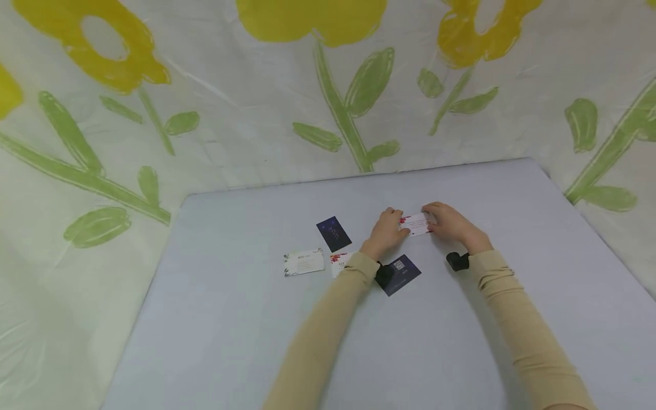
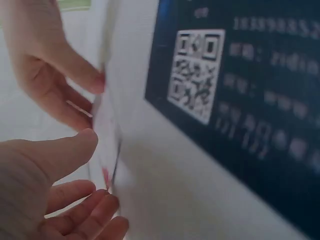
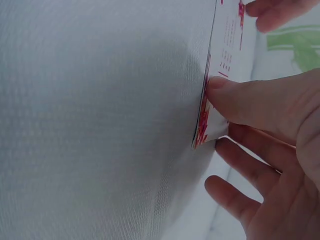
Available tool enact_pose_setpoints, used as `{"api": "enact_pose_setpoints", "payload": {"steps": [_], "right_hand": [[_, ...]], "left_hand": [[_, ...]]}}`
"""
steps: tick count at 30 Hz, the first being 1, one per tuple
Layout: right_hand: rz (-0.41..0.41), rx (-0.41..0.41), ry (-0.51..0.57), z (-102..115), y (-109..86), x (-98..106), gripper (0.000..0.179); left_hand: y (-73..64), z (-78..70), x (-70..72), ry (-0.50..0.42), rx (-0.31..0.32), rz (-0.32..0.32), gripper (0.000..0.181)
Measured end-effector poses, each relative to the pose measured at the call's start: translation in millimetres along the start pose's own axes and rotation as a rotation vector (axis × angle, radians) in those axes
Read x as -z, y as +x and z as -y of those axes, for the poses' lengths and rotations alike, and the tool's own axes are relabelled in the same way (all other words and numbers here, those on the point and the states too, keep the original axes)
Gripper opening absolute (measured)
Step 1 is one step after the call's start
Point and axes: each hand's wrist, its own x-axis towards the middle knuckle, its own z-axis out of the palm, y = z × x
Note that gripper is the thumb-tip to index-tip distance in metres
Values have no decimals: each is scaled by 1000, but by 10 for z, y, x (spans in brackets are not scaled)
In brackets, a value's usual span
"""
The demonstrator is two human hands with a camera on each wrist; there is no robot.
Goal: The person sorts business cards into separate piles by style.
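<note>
Above the far part of the table, a white business card with red floral print and small red text is between both hands. My right hand pinches its right end, thumb on the printed face and fingers behind, as the right wrist view shows. At the card's left end is my left hand, its thumb and fingertips around that edge. Close by the left wrist lies a dark blue business card with a QR code, partly covered by the black wrist camera.
Left of the hands on the pale table lie another dark blue card, a white card with green leaves and a red-flowered white card partly hidden by the left sleeve. A flower-painted white sheet rises behind the table.
</note>
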Motion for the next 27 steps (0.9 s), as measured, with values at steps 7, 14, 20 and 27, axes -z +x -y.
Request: {"api": "enact_pose_setpoints", "payload": {"steps": [7,14,20,27], "right_hand": [[20,-53,-69,143,-9,23,39],[-5,-134,-8,173,-23,20,41],[-118,-135,98,253,-28,34,23],[-169,-137,214,418,-30,53,14]], "left_hand": [[41,-55,-62,93,41,-13,38],[25,-42,-70,-5,67,-33,36],[-20,44,-28,-144,21,-98,26],[-116,254,142,-372,-36,-148,16]]}}
